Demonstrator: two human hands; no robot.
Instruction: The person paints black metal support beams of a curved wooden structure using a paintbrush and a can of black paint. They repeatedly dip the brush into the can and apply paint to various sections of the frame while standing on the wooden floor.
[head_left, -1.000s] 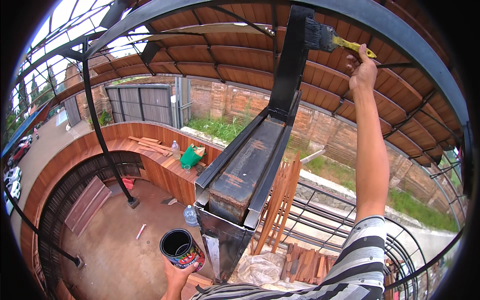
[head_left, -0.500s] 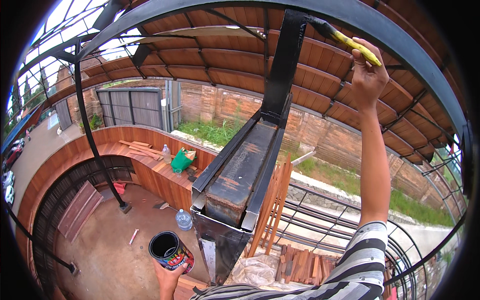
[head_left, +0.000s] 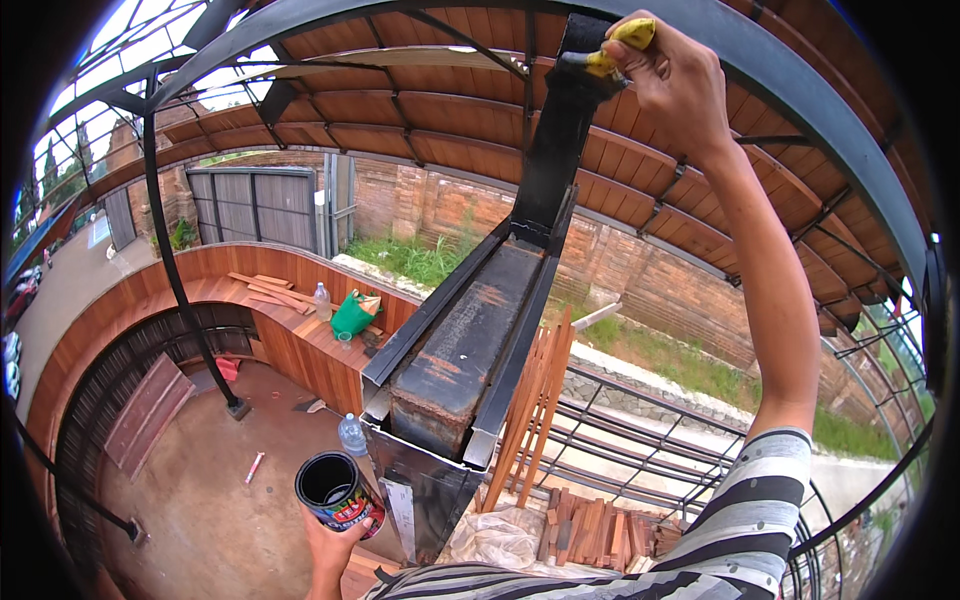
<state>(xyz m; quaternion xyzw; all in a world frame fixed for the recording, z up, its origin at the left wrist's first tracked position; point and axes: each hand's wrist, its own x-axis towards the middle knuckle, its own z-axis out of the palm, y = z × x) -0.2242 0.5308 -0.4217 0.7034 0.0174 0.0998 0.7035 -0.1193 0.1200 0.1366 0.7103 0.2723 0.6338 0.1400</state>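
High in the view, my right hand [head_left: 682, 85] grips the yellow handle of a paintbrush [head_left: 603, 64]. Its dark bristles press on the front face of a black steel post [head_left: 556, 140], which looks wet and glossy in its upper part. Low on the left, my left hand [head_left: 333, 545] is wrapped round an open paint can [head_left: 345, 500] with a colourful label and dark paint inside. Between my hands, a rust-marked steel beam [head_left: 455, 340] slopes down toward me from the post's foot, flanked by black metal channels [head_left: 535, 345].
A curved wooden bench [head_left: 240, 320] carries a green bag [head_left: 354, 315], a bottle and loose boards. Below stands a large water bottle [head_left: 351, 435]. Wood strips [head_left: 530, 410] lean right of the beam, above stacked offcuts [head_left: 590, 530] and a plastic sheet [head_left: 495, 535]. A curved black beam [head_left: 800, 110] arches overhead.
My right hand has moved left with the paintbrush, from the post's upper right edge onto its front face, slightly lower. My left hand still holds the can. The view has shifted a little.
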